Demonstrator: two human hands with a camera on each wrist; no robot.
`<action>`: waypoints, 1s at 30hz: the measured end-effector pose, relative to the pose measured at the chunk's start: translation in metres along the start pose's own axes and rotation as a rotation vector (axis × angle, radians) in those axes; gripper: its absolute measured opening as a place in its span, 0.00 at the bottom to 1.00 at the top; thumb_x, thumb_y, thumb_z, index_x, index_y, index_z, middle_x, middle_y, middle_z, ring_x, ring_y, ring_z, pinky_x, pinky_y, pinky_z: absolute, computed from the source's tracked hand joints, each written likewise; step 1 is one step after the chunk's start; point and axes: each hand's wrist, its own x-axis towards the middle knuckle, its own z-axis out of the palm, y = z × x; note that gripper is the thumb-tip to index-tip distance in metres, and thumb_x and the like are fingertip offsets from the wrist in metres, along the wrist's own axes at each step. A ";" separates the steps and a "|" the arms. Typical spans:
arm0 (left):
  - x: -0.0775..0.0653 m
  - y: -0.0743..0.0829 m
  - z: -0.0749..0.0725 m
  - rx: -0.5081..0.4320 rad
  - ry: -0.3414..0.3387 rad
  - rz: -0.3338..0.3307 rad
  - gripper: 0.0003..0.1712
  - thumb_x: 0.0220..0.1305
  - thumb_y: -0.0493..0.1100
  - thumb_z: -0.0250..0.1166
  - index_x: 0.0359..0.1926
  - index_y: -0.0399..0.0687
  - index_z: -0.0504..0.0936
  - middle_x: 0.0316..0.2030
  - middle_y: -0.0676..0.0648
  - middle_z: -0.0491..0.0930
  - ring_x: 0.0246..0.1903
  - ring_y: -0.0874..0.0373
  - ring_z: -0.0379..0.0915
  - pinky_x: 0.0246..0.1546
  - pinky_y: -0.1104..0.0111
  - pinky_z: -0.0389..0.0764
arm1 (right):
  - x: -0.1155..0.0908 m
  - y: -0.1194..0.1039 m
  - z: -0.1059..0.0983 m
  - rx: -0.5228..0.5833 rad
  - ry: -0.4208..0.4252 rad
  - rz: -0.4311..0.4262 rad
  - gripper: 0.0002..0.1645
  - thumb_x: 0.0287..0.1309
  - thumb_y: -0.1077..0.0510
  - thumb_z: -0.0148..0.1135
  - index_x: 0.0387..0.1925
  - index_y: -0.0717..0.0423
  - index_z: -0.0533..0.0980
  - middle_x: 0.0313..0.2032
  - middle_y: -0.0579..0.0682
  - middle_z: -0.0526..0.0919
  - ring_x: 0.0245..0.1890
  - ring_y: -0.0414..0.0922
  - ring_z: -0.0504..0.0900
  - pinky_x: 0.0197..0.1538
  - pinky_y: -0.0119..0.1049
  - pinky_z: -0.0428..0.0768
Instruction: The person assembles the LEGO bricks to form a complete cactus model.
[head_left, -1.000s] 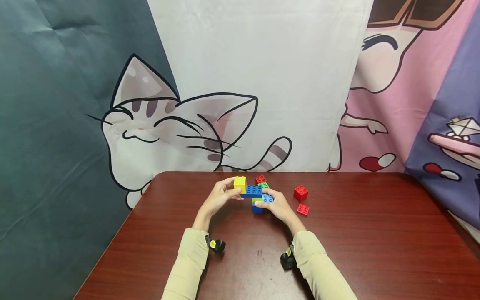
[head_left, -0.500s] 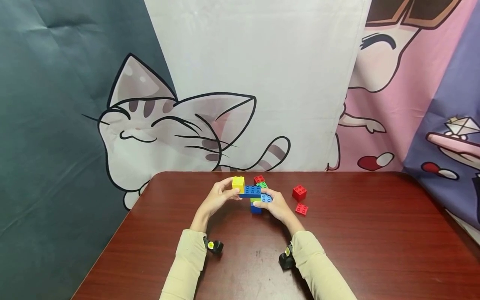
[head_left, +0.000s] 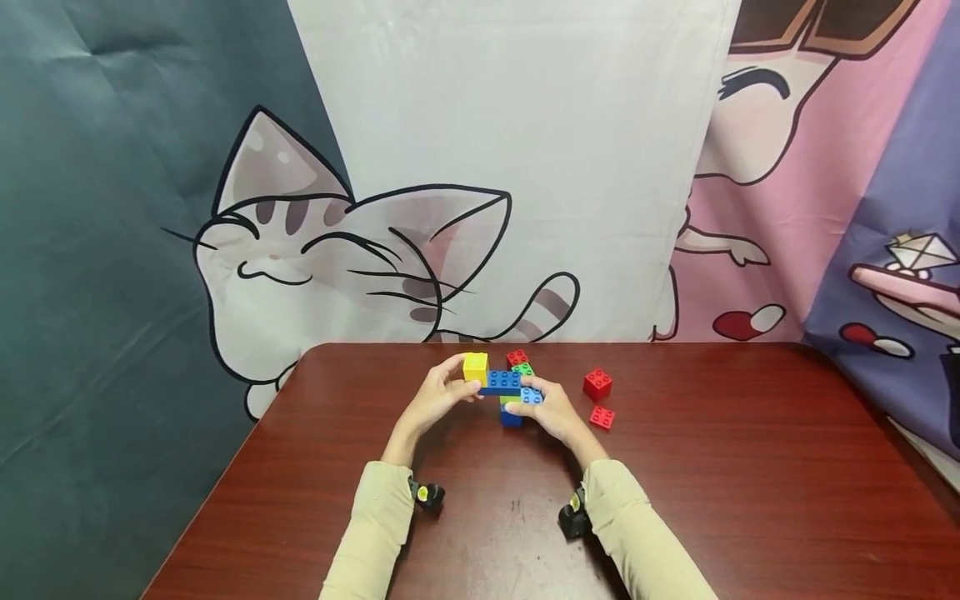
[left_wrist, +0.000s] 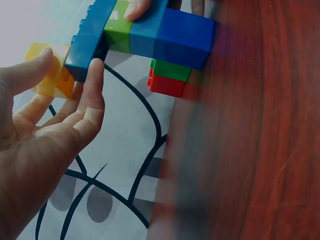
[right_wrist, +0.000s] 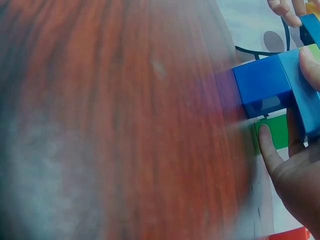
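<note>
My left hand [head_left: 433, 404] pinches a yellow toy brick [head_left: 475, 367], thumb on one side, fingers on the other. This brick stands on the left end of a long blue brick [head_left: 504, 382]; a left fingertip lies against that blue brick in the left wrist view. Below come a lime green brick [left_wrist: 119, 31], a lighter blue brick [head_left: 531, 395] sticking out to the right, and a dark blue brick [left_wrist: 184, 40] at the bottom. My right hand [head_left: 557, 414] grips the stack around the lighter blue brick, its thumb near the lime one.
Just behind the stack are a green brick [left_wrist: 172, 70] and a red brick [left_wrist: 166, 85], one against the other. Two more red bricks, a taller one [head_left: 597, 385] and a flat one [head_left: 602, 417], lie right of my right hand on the brown table [head_left: 750, 467]. A printed cloth [head_left: 600, 167] hangs behind.
</note>
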 end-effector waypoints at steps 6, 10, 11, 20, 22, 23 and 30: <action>0.002 -0.006 0.008 -0.043 0.034 -0.007 0.33 0.60 0.31 0.66 0.65 0.36 0.65 0.50 0.35 0.73 0.38 0.59 0.80 0.41 0.73 0.81 | -0.001 0.001 -0.001 -0.021 0.016 0.020 0.34 0.52 0.52 0.71 0.60 0.58 0.73 0.53 0.60 0.79 0.49 0.51 0.76 0.51 0.41 0.79; 0.004 -0.005 0.012 -0.039 0.071 0.000 0.32 0.59 0.31 0.67 0.64 0.37 0.66 0.50 0.32 0.74 0.37 0.58 0.81 0.40 0.74 0.82 | 0.000 -0.001 -0.001 -0.023 0.021 0.022 0.34 0.52 0.51 0.72 0.60 0.57 0.73 0.54 0.60 0.78 0.50 0.52 0.76 0.52 0.42 0.78; 0.004 -0.005 0.012 -0.036 0.078 -0.001 0.32 0.59 0.32 0.67 0.63 0.37 0.66 0.51 0.32 0.74 0.38 0.57 0.81 0.41 0.74 0.82 | 0.000 -0.001 -0.001 -0.025 0.019 0.023 0.34 0.52 0.51 0.72 0.60 0.58 0.73 0.55 0.60 0.78 0.51 0.52 0.76 0.53 0.43 0.78; 0.006 -0.008 0.020 -0.037 0.119 0.021 0.31 0.57 0.30 0.68 0.60 0.38 0.65 0.51 0.29 0.75 0.43 0.55 0.78 0.48 0.76 0.80 | 0.000 -0.002 -0.001 -0.019 0.015 0.038 0.36 0.51 0.50 0.72 0.61 0.56 0.73 0.58 0.60 0.76 0.55 0.54 0.74 0.58 0.50 0.77; 0.006 -0.008 0.022 -0.054 0.128 0.019 0.32 0.57 0.29 0.67 0.61 0.38 0.64 0.52 0.29 0.75 0.46 0.55 0.78 0.48 0.77 0.79 | 0.000 -0.002 0.000 -0.013 0.013 0.040 0.36 0.51 0.51 0.72 0.61 0.57 0.73 0.58 0.60 0.76 0.54 0.54 0.75 0.57 0.49 0.78; 0.005 -0.009 0.023 -0.062 0.134 0.017 0.33 0.57 0.29 0.67 0.62 0.39 0.64 0.53 0.29 0.75 0.47 0.55 0.77 0.48 0.78 0.79 | -0.001 -0.002 0.000 -0.011 0.012 0.042 0.36 0.51 0.51 0.72 0.61 0.56 0.73 0.58 0.60 0.76 0.53 0.54 0.75 0.57 0.48 0.78; 0.005 -0.008 0.029 -0.093 0.172 0.010 0.33 0.58 0.29 0.67 0.62 0.40 0.64 0.53 0.33 0.76 0.48 0.56 0.76 0.53 0.75 0.79 | 0.000 -0.002 0.000 -0.010 0.006 0.034 0.36 0.51 0.50 0.72 0.61 0.57 0.73 0.57 0.61 0.77 0.52 0.53 0.76 0.57 0.48 0.79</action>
